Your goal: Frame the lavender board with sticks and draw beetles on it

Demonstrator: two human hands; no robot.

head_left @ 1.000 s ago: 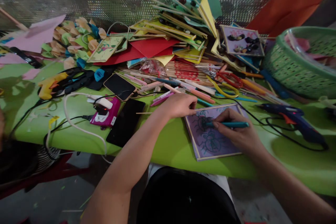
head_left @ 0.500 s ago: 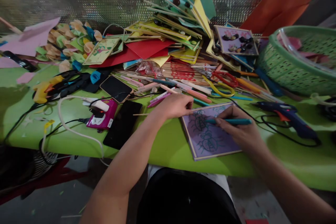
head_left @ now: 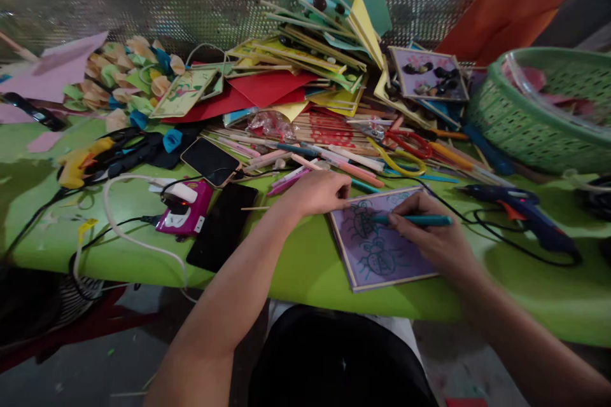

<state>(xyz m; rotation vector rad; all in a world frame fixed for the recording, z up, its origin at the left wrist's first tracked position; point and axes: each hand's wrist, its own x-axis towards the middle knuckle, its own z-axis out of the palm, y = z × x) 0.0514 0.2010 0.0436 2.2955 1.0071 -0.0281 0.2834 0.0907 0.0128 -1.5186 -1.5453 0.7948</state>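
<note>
A purple card (head_left: 415, 262) edged with thin pale sticks lies on the green table in front of me. Several round bugs with legs are drawn on it in teal lines. Pinched in my right hand (head_left: 429, 232) is a teal marker pen (head_left: 432, 220), its tip at the upper left bug (head_left: 361, 219). The curled fingers of my left hand (head_left: 324, 192) rest at the card's upper left corner, holding its edge; part of that grip is hidden behind the hand.
Pens and scissors (head_left: 403, 162) lie behind the card, before a pile of stick-edged cards (head_left: 296, 54). A blue glue gun (head_left: 529, 213) and a green basket (head_left: 529, 127) stand right. Phones (head_left: 212, 161) and a magenta power block (head_left: 198, 206) with cords are left.
My right hand and the marker have shifted very slightly left over the upper bug. My left hand and the card stay in place.
</note>
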